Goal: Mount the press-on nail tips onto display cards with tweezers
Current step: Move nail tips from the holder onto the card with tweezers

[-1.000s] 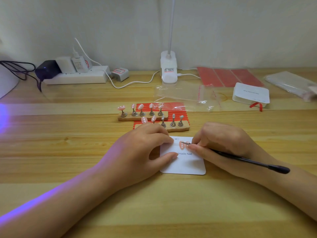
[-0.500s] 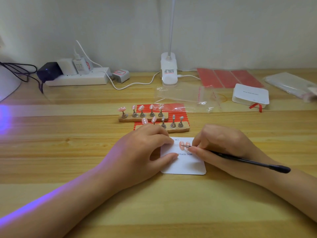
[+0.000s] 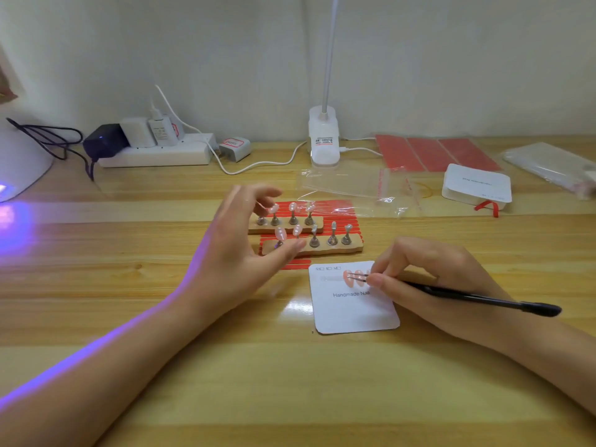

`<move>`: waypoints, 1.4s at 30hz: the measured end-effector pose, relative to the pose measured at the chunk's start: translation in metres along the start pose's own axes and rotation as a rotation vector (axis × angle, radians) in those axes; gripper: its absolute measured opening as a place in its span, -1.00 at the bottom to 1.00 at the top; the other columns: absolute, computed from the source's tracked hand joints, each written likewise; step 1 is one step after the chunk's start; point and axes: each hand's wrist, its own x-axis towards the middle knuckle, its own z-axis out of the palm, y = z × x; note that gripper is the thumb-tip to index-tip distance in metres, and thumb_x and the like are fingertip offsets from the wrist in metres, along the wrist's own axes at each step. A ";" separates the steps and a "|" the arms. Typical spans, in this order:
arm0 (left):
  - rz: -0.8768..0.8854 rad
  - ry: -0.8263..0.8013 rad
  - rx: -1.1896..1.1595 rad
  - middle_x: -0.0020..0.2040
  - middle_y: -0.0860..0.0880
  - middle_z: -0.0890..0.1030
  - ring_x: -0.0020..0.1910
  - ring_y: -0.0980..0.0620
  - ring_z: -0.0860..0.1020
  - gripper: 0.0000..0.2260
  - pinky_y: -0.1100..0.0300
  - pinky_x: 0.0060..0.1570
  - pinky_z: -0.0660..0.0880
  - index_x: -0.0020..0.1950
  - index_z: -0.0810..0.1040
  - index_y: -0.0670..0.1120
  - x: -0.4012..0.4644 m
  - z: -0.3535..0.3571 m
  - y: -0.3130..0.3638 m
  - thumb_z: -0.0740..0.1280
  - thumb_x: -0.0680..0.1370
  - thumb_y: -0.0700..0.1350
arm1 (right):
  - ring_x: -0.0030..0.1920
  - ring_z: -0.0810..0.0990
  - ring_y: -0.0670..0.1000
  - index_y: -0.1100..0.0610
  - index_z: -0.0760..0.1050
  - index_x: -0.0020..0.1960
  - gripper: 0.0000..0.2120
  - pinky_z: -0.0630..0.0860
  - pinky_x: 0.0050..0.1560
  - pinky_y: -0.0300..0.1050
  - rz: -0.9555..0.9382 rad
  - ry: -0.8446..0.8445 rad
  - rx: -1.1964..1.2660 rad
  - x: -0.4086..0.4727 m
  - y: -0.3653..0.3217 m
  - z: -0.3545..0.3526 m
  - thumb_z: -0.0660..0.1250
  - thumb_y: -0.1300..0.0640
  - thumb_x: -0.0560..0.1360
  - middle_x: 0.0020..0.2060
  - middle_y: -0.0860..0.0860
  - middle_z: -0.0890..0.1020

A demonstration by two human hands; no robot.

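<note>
A white display card [image 3: 353,309] printed "Handmade Nail" lies on the wooden table. Pink nail tips [image 3: 347,276] sit in a row near its top edge. My right hand [image 3: 429,282] grips black tweezers [image 3: 467,296], whose points rest on the nails on the card. My left hand [image 3: 238,250] hovers with spread, relaxed fingers at the left end of two wooden stands [image 3: 322,248] that carry several pink nail tips [image 3: 280,233] on metal pegs. The left hand holds nothing and hides part of the stands.
A red striped sheet [image 3: 342,209] lies under the stands. Behind are clear zip bags [image 3: 351,185], a white lamp base [image 3: 324,140], red sheets [image 3: 435,153], a stack of cards [image 3: 477,183], a power strip [image 3: 154,153] and a UV lamp [image 3: 19,162] at the far left.
My left hand has lifted off the card and moved up and left to the nail stands, fingers opening. My right hand stays on the card with the tweezers.
</note>
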 end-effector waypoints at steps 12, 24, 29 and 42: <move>-0.141 -0.156 -0.245 -0.21 0.09 0.62 -0.25 0.37 0.50 -0.59 0.57 -0.24 0.31 0.13 0.44 0.12 0.005 0.006 -0.007 0.42 0.43 -0.28 | -0.20 0.58 -0.16 -0.06 0.43 -0.25 -0.90 0.41 -0.15 -0.48 -0.053 0.310 0.026 0.000 -0.002 -0.002 0.28 0.00 0.43 -0.25 -0.05 0.59; -0.202 -0.153 -0.296 -0.32 0.13 0.61 -0.34 0.32 0.49 -0.64 0.22 -0.06 0.38 0.02 0.46 0.13 0.008 0.007 -0.004 0.46 0.39 -0.25 | -0.32 0.59 0.08 0.25 0.52 -0.31 -0.78 0.48 -0.16 -0.02 -0.255 0.357 -0.046 0.047 -0.008 0.023 0.44 0.13 0.40 -0.36 0.06 0.62; -0.221 -0.151 -0.300 -0.30 0.16 0.64 -0.26 0.29 0.54 -0.67 0.18 -0.03 0.41 -0.01 0.47 0.08 0.008 0.008 -0.007 0.48 0.37 -0.24 | -0.39 0.61 0.13 0.27 0.53 -0.38 -0.83 0.46 -0.22 0.06 -0.364 0.351 -0.138 0.050 -0.003 0.028 0.44 0.24 0.33 -0.43 0.08 0.62; -0.178 -0.152 -0.274 -0.27 0.10 0.64 -0.32 0.34 0.50 -0.66 0.13 -0.04 0.34 0.02 0.45 0.10 0.007 0.010 -0.008 0.47 0.39 -0.22 | -0.37 0.55 0.17 0.27 0.52 -0.32 -0.74 0.41 -0.19 0.02 -0.277 0.301 -0.106 0.048 0.000 0.027 0.39 0.10 0.43 -0.41 0.11 0.59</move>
